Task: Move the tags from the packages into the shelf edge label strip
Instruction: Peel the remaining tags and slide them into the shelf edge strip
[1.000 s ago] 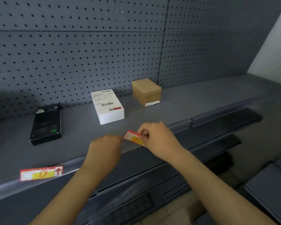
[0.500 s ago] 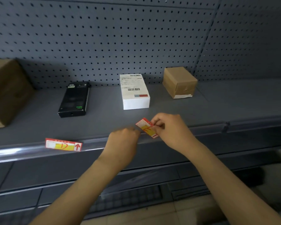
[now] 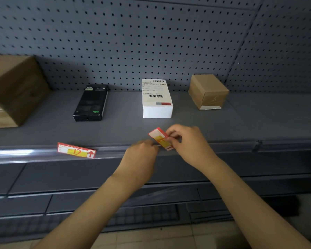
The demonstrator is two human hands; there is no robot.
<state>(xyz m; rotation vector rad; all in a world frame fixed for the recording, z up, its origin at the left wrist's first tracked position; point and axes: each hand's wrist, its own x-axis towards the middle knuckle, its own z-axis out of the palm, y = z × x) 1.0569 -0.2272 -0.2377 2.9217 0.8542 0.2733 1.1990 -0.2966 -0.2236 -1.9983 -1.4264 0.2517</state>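
Nearby, black box (image 3: 91, 103), white box (image 3: 157, 98), cardboard box (image 3: 207, 91) line the shelf (image 3: 259, 121).

Dim grey light, glare on label strip (image 3: 12, 152) at left, blurred cardboard box (image 3: 12, 90), edges bowed

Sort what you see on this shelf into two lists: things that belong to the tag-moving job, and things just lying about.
Part of the job:
held tag
right hand pinching it
left hand at the label strip
placed tag in the strip
white box
black box
small brown box
big brown box

Just there:
pegboard
lower shelves
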